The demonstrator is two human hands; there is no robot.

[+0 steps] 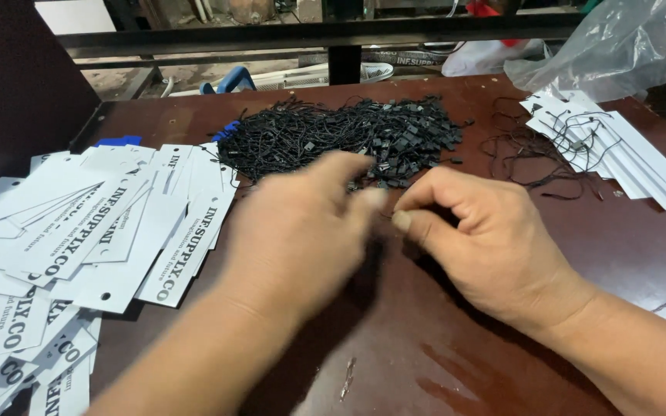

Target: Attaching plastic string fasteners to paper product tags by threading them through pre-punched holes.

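Apparently mid-threading: left hand [302, 223] blurred, grip unclear; right hand [475, 231] pinches narrowly near the black string pile [341, 139] at the tabletop's [641, 239] far edge; next needs a white tag [186, 246].

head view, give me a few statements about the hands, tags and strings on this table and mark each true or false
1. The pile of black strings lies beyond both hands. True.
2. The loose white tags are spread on the person's right. False: they lie on the left; a smaller strung stack of tags sits far right.
3. The left hand and right hand meet fingertip to fingertip over the brown table. True, or nearly touching.
4. The right hand lies flat and open. False: its fingers curl in a pinch.
5. A clear plastic bag sits at the far right. True.
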